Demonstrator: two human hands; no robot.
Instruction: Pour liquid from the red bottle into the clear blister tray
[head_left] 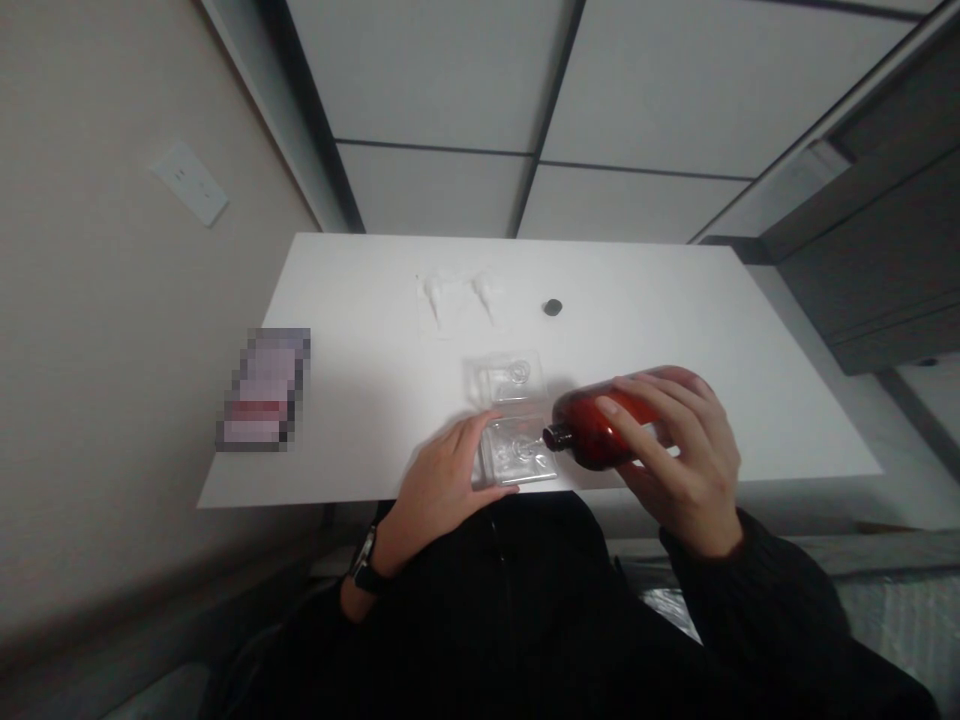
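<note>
My right hand [686,460] is wrapped round a reddish-brown bottle [589,425], which lies tilted on its side in the air. Its uncapped, dark-rimmed mouth points left, over the right part of a clear square container [514,460] near the table's front edge. Thumb and fingers of my left hand [442,475] grip that container from its left side. Just behind it is a second clear container [510,378] with a round opening on top. Whether any liquid is flowing from the bottle, I cannot tell.
Two whitish, translucent nozzle-like pieces [435,295] lie toward the back of the white table [360,290]. A small dark round cap [553,307] is to their right. A blurred-out, phone-shaped item [262,390] rests at the left edge. Panelled doors [442,190] stand behind.
</note>
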